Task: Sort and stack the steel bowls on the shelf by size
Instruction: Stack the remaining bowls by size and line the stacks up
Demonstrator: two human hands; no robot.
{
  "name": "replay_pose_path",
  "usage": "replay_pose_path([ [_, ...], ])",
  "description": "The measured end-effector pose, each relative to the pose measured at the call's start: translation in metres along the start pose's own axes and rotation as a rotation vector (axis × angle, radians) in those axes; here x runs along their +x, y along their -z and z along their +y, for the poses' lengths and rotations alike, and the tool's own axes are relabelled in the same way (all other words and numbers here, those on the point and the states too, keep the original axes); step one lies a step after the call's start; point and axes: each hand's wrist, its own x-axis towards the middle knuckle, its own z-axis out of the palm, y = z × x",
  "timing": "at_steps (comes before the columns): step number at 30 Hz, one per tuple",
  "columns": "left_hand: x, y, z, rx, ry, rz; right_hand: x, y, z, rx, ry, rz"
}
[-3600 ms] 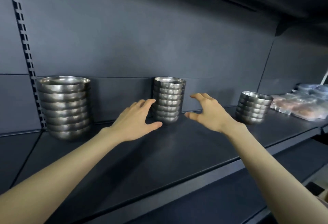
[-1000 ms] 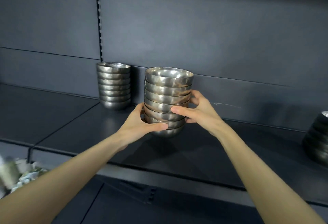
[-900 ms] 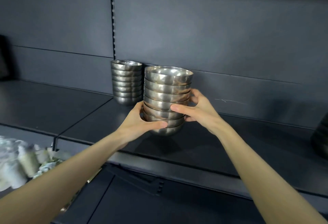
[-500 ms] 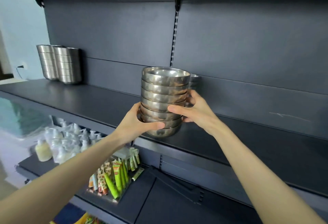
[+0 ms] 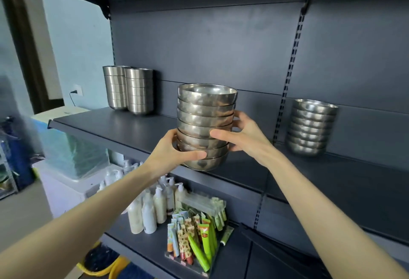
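Currently both hands clamp bowl stack (image 5: 205, 124) low, left hand (image 5: 174, 155) and right hand (image 5: 245, 135) curled round opposite sides, keeping loose nest from sliding. Stack held above shelf (image 5: 124, 124) near edge, between far-left stacks (image 5: 128, 89) and right stack (image 5: 311, 127).

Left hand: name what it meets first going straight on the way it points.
The left hand grips the stack of round steel bowls; carried straight on, they would probably meet the dark grey shelf back panel, though depth is unclear.
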Motion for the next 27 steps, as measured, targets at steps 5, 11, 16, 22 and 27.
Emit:
replay_pose_path([
  [5, 0.054, 0.046, -0.028, 0.003, -0.019, 0.011, 0.07, -0.036, 0.017, 0.015, 0.021, -0.015],
  [11, 0.126, 0.094, -0.065, -0.002, -0.005, 0.033, 0.158, -0.075, 0.037, 0.015, 0.015, -0.025],
  [16, 0.175, 0.125, -0.094, -0.009, 0.018, 0.015, 0.21, -0.099, 0.053, 0.009, -0.009, -0.036],
  [22, 0.257, 0.165, -0.143, -0.008, 0.009, -0.052, 0.287, -0.133, 0.081, -0.023, -0.051, 0.022],
  [27, 0.323, 0.191, -0.177, -0.01, 0.02, -0.171, 0.33, -0.158, 0.095, -0.048, -0.094, 0.154],
])
